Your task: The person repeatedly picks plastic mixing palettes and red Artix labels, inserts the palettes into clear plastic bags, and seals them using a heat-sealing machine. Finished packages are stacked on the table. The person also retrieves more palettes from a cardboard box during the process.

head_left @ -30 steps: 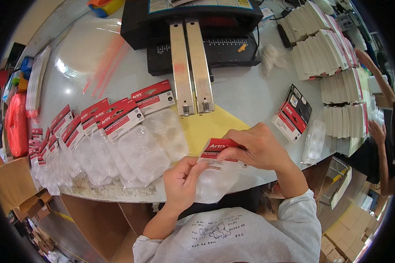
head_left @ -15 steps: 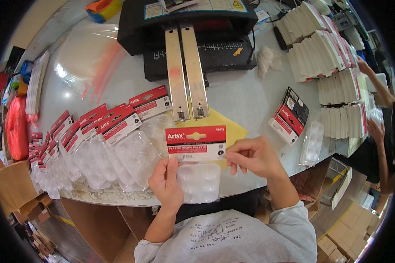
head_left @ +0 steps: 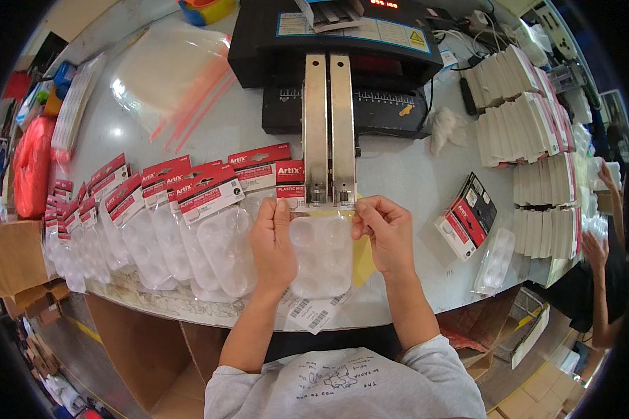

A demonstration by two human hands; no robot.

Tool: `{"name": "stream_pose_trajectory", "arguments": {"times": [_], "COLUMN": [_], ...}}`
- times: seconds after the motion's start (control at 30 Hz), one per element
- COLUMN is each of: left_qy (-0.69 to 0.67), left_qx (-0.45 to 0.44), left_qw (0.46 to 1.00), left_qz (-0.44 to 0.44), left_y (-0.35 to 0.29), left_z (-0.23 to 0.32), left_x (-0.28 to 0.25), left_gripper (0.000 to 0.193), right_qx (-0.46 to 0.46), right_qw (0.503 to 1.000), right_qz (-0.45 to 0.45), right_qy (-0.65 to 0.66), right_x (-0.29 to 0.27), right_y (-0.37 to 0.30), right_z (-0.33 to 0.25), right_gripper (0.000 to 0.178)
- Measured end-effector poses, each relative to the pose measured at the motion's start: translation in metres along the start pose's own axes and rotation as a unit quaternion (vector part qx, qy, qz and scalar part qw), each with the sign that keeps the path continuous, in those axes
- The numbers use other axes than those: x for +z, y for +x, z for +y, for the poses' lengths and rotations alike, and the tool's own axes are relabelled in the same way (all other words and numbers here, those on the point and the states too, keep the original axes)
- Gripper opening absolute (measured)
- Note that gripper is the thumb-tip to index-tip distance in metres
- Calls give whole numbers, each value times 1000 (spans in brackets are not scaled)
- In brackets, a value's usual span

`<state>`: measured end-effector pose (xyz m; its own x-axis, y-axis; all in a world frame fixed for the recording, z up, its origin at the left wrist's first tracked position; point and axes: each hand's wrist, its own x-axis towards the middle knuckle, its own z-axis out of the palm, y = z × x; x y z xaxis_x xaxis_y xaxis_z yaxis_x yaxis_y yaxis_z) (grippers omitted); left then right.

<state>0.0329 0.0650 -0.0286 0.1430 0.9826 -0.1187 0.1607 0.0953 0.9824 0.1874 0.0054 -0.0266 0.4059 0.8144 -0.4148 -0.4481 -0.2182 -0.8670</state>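
A clear white plastic palette (head_left: 320,255) with round wells hangs below its red-and-white header card (head_left: 289,181). Two long metal stapler arms (head_left: 328,126) of a black machine (head_left: 255,52) reach over the card and hide its middle. My left hand (head_left: 271,241) is closed on the left side, thumb on the card's lower corner. At the opposite corner, my right hand (head_left: 386,234) pinches the edge between thumb and fingers. Yellow sheet material (head_left: 362,262) shows beneath, and barcode labels (head_left: 318,313) lie at the table's front edge.
Several carded palettes (head_left: 217,230) overlap along the left. Clear bags (head_left: 168,80) lie behind them. To the right are a pile of header cards (head_left: 466,216), a bagged palette (head_left: 495,269) and tall card stacks (head_left: 514,129). Another person's hands (head_left: 595,248) are at the far right.
The palette package has moved away from me, its card now beneath the metal arms. My right hand has come in to grip its right corner. Barcode labels now show at the front edge.
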Motion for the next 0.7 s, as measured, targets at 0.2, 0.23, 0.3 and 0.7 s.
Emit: {"name": "stream_pose_trajectory", "arguments": {"times": [0.2, 0.23, 0.3, 0.7], "left_qy": [94, 111, 209, 557], "left_qx": [-5, -6, 53, 186], "left_qw": [995, 991, 964, 809], "left_qz": [38, 79, 158, -5], "left_y": [-10, -12, -9, -35], "left_z": [9, 14, 23, -19], "left_x": [-24, -38, -63, -147], "left_gripper": [33, 31, 25, 54], "right_qx": [-60, -76, -76, -217], "right_qw": [985, 976, 951, 808], "right_qz": [27, 45, 77, -201], "right_qy": [-162, -201, -289, -509], "right_x": [-8, -12, -14, 135], "right_y": [-14, -20, -34, -71], "right_z": [-18, -22, -24, 92], "right_gripper": [16, 16, 20, 76]}}
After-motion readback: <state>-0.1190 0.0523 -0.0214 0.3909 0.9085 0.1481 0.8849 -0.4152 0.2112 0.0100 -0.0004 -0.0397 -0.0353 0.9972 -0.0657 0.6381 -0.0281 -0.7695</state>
